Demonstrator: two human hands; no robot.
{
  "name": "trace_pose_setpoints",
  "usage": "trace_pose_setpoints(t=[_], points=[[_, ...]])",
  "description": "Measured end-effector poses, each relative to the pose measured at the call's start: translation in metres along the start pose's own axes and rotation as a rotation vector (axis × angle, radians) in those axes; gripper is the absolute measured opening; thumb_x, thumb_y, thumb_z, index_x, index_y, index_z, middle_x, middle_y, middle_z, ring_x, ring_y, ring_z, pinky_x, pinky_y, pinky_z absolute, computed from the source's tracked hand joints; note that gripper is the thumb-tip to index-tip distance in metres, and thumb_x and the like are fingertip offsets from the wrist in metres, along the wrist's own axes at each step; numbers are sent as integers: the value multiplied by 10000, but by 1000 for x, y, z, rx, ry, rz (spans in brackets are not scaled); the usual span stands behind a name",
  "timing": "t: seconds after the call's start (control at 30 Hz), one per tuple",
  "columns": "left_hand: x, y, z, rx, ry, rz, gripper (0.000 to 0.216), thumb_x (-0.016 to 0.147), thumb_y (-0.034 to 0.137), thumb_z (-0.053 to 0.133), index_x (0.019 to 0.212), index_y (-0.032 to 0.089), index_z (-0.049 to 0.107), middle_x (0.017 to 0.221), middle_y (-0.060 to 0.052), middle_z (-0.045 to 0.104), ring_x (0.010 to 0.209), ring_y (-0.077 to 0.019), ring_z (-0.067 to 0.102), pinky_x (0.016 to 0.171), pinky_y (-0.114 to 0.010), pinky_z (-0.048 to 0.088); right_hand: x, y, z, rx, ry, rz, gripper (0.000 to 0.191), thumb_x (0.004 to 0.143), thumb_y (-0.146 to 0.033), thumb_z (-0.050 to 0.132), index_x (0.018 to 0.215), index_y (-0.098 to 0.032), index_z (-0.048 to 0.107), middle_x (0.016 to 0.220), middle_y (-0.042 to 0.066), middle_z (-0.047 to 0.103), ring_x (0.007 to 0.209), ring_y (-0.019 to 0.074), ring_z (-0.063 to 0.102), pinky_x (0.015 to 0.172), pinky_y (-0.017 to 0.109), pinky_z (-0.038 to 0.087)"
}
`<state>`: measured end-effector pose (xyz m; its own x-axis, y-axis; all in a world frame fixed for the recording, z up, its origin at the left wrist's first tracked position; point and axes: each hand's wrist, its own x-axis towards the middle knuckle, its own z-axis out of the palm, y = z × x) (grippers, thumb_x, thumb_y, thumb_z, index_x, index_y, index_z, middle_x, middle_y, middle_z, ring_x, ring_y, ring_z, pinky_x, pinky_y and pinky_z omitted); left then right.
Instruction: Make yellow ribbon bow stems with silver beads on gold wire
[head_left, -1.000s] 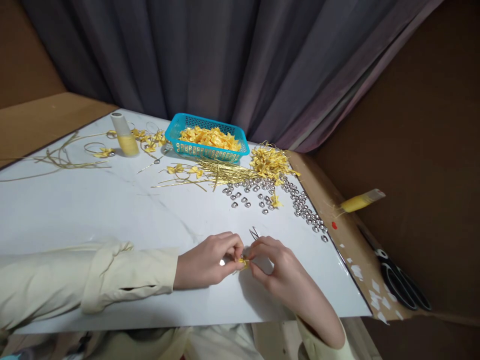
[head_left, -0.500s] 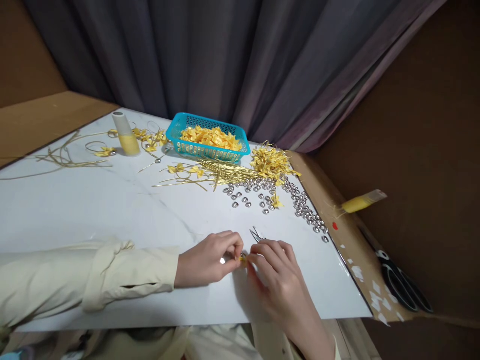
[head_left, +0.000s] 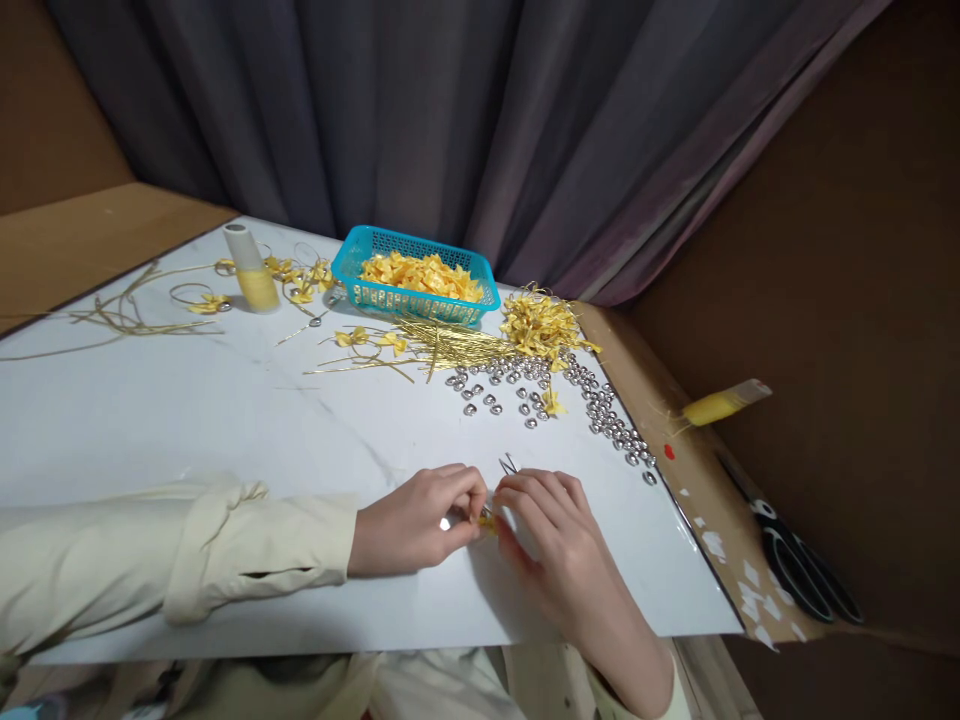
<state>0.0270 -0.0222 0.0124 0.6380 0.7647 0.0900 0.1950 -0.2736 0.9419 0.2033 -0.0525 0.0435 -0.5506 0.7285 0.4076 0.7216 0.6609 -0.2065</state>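
Note:
Low over the front of the white tabletop, my left hand (head_left: 431, 515) is closed in a pinch on a small yellow ribbon bow (head_left: 487, 523). Only a bit of the bow shows, with something shiny beside it. My right hand (head_left: 551, 530) is curled just right of the bow, its fingertips drawn together near it. Whatever those fingertips hold is too small or hidden to make out. Behind my right knuckles poke the thin metal tips of a small pointed tool (head_left: 509, 464); its body is covered by the hand.
A blue basket (head_left: 491, 300) of yellow bows stands at the back. Gold cords (head_left: 454, 345), silver beads (head_left: 611, 415) and a bow pile (head_left: 536, 325) lie nearby. Yellow thread spools (head_left: 259, 288) (head_left: 716, 407) stand left and lie right. Black-handled scissors (head_left: 802, 565) rest at the right edge.
My right fingertips have shifted slightly up and away from the bow, and the hand now covers more of the pointed tool. My left hand has stayed nearly still.

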Motion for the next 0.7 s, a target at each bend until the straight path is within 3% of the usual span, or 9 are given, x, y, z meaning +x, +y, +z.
trace_pose_setpoints(t=[0.47,0.7], points=[[-1,1,0,-21,4,-9,147,754,67,520,741,182,431,787,30,475,709,-102,577,674,-218,453,-1,1,-11,45,-120,-11,264,800,-18,454,961,-192,572,924,68,631,917,220,528,778,385,372],[0,5,-1,-27,17,-40,141,756,94,525,732,186,421,761,37,480,676,-100,573,633,-215,440,-2,3,-10,46,-127,5,245,798,-17,448,899,-197,581,895,65,635,892,223,533,759,390,369]])
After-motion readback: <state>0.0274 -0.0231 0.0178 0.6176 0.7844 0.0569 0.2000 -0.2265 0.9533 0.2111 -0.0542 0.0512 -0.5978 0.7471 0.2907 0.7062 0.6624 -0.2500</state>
